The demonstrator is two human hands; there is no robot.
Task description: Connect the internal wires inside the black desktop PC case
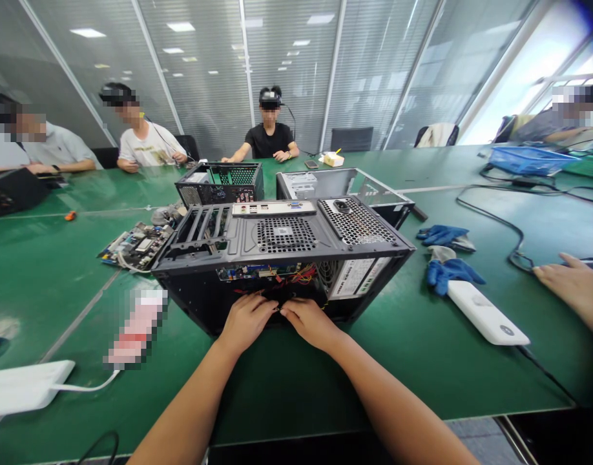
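Note:
A black computer case (214, 258) lies in front of me on the green table (407, 381), its open side facing me. Inside it show part of a circuit board, red and yellow wires and a power supply (355, 279) with a white label. My left hand (248, 320) and my right hand (309, 320) meet at the case's open side, fingers bent and closed close together. Between the fingertips is something small and dark, too small to name. The fingers partly cover the inside of the case.
Circuit boards (144, 247) lie left of the case, two other opened cases (219, 184) behind it. Blue gloves (451, 268) and a white power bank (488, 313) lie right, near another person's hand (572, 287). Another white device (28, 387) is at left. Several people sit around.

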